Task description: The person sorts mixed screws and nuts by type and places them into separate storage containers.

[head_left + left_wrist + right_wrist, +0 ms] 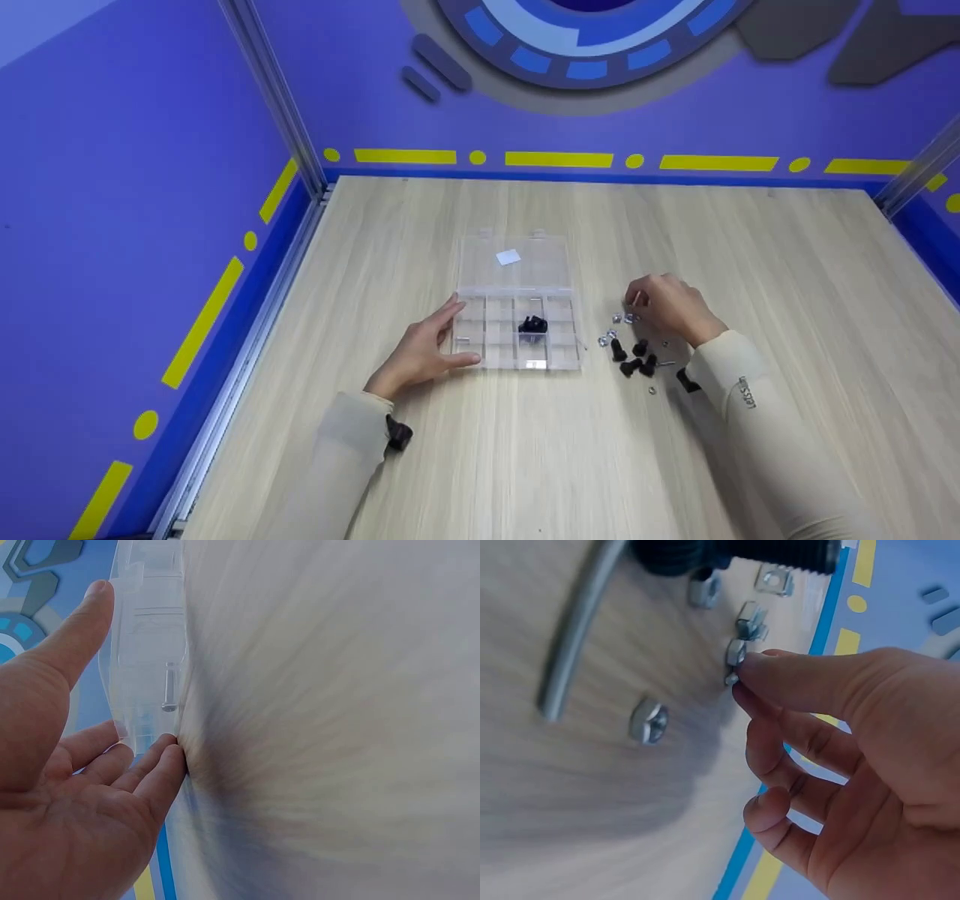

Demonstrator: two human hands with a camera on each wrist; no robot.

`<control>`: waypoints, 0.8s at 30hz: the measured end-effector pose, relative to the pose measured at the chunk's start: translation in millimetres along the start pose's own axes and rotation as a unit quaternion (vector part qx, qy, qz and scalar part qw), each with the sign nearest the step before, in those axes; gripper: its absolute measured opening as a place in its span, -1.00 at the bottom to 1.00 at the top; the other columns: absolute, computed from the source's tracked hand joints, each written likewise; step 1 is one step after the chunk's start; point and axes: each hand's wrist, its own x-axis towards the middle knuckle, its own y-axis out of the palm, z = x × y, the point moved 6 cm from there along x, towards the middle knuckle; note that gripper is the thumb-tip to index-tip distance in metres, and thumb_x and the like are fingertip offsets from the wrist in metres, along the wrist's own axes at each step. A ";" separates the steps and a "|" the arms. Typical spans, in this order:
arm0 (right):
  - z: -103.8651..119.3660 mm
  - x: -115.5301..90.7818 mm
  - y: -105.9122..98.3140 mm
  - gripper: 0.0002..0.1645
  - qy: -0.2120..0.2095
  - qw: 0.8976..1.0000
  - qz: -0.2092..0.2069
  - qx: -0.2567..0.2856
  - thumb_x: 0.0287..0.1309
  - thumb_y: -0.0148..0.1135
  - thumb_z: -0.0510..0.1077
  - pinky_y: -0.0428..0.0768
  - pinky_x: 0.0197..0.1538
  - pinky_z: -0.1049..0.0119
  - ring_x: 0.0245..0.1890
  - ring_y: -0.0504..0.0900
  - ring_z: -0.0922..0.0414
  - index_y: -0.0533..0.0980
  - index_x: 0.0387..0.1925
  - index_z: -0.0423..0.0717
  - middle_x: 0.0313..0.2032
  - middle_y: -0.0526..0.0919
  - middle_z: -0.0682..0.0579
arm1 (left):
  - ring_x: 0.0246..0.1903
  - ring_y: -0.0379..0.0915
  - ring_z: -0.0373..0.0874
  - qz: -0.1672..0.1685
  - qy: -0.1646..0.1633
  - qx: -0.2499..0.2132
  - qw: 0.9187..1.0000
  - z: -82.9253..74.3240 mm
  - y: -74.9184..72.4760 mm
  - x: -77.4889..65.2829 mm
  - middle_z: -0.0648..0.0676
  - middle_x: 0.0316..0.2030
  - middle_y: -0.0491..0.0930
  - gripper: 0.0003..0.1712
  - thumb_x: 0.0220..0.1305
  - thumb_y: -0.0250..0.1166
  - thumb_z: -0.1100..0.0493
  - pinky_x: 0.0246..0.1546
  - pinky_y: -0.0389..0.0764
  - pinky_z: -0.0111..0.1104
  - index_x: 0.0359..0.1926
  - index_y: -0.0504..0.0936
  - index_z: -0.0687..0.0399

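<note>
A clear plastic compartment box (501, 368) lies with its lid (480, 262) folded back. Black knob-like parts (533, 325) sit in one compartment, and a small metal pin (169, 690) shows through the left wall. My left hand (421, 351) touches the box's left side, thumb stretched along the front corner and fingers along the wall. Right of the box, my right hand (673, 304) has thumb and index finger together on a small shiny metal piece (731, 679), partly hidden by the fingertips. Metal nuts (649, 721) lie beside them.
Several black threaded bolts (630, 367) lie loose right of the box, with a thin metal rod (577, 637) among them. Square-looking metal nuts (774, 580) lie near the right fingers. A blue wall (360, 97) stands behind the wooden table (540, 457).
</note>
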 end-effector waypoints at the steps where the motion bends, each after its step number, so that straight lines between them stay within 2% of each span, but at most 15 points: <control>1: -0.7 -0.3 0.2 -0.92 0.004 1.000 -0.001 0.000 0.21 0.37 -0.31 0.68 -0.27 -0.10 -0.33 0.69 -0.02 0.73 -0.28 -0.13 -0.34 0.75 -0.04 | 0.50 0.12 0.05 0.000 -0.001 0.003 1.000 -0.1 0.0 -0.2 0.12 0.60 -0.01 0.08 0.13 0.60 0.05 0.48 0.26 -0.21 0.57 0.23 0.13; 10: -2.9 -1.5 3.4 -0.93 0.014 1.000 -0.004 0.011 0.23 0.36 -0.30 0.69 -0.25 -0.11 -0.32 0.72 -0.03 0.74 -0.28 -0.14 -0.35 0.76 -0.07 | 0.53 0.06 0.05 -0.003 -0.002 0.006 1.000 -0.8 0.2 -1.1 0.13 0.60 -0.01 0.08 0.12 0.60 0.06 0.52 0.18 -0.20 0.56 0.23 0.13; 24: -2.3 -3.2 4.3 -0.91 0.004 1.000 -0.004 0.010 0.26 0.33 -0.33 0.69 -0.23 -0.08 -0.31 0.71 -0.03 0.73 -0.26 -0.16 -0.32 0.75 -0.09 | 0.53 0.04 0.03 -0.001 -0.003 0.007 1.000 0.5 1.0 -1.1 0.15 0.60 -0.01 0.07 0.14 0.60 0.07 0.51 0.20 -0.22 0.56 0.22 0.15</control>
